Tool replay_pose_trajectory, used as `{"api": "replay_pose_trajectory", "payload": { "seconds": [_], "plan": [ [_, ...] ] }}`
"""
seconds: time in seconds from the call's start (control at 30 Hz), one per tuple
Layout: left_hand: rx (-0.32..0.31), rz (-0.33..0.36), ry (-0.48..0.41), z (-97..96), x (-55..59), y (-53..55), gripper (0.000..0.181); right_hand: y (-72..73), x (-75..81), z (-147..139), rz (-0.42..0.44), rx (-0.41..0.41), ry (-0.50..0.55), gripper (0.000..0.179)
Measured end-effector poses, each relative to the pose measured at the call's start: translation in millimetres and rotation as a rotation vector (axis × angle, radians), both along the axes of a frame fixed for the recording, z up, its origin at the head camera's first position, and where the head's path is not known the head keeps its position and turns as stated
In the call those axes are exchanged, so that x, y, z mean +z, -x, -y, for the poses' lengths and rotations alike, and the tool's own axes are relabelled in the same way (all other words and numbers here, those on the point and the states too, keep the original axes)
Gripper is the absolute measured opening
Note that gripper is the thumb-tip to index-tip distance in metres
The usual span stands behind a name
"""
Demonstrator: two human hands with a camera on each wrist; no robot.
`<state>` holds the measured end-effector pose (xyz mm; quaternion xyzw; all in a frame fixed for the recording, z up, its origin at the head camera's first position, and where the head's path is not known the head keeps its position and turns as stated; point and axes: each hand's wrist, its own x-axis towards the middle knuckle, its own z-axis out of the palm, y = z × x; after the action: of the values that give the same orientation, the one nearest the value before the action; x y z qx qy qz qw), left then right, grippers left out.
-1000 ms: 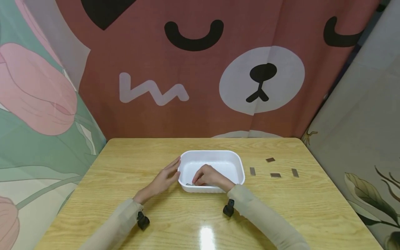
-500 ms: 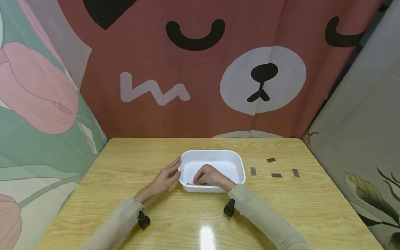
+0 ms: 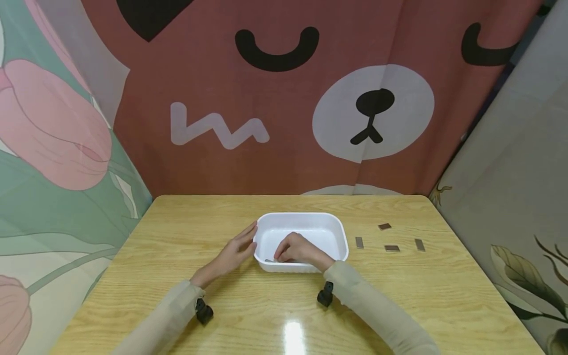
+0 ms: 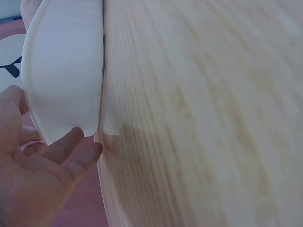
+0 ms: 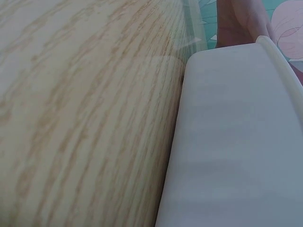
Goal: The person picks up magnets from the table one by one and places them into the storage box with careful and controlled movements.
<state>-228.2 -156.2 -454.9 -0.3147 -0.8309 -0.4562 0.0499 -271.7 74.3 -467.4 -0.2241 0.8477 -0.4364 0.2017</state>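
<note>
A white plastic tub [image 3: 301,267] stands on the wooden table in the head view. My left hand [image 3: 232,254] rests against the tub's left end with its fingers extended. In the left wrist view, the left hand's [image 4: 38,175] fingertips touch the tub's outer wall [image 4: 66,71]. My right hand [image 3: 297,249] reaches over the near rim into the tub, fingers bent down near the front left corner. Its fingertips pinch at a small flat grey piece [image 3: 268,260], mostly hidden by the fingers and rim. The right wrist view shows only the tub's outside [image 5: 236,137] and part of the left hand [image 5: 241,21].
Several small flat grey rectangular pieces lie apart on the table right of the tub, among them one upright-turned piece [image 3: 359,242] and one sideways piece [image 3: 392,248]. A printed curtain [image 3: 284,172] hangs behind the wooden table [image 3: 199,217], with others at both sides.
Hands, tub and pieces stay practically where they were; only a slight shift of the head view shows.
</note>
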Motion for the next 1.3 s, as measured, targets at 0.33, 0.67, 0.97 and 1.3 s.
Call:
{"api": "replay_pose_trajectory", "payload": {
  "seconds": [0.33,0.67,0.97,1.3],
  "plan": [
    [-0.003,-0.002,-0.009,0.6,-1.4,0.7,0.046,-0.7,-0.4,0,-0.001,-0.003,0.008,0.008],
    [0.016,-0.031,-0.008,7.4,-35.7,19.9,0.049,0.5,-0.5,0,0.002,-0.015,0.016,0.008],
    [0.006,-0.018,-0.002,9.4,-36.8,21.6,0.05,3.2,-2.7,-1,0.021,-0.016,0.04,0.008],
    [0.011,-0.013,0.006,8.6,-35.3,20.6,0.05,2.8,-2.4,-2,0.032,-0.029,0.061,0.008]
  ]
}}
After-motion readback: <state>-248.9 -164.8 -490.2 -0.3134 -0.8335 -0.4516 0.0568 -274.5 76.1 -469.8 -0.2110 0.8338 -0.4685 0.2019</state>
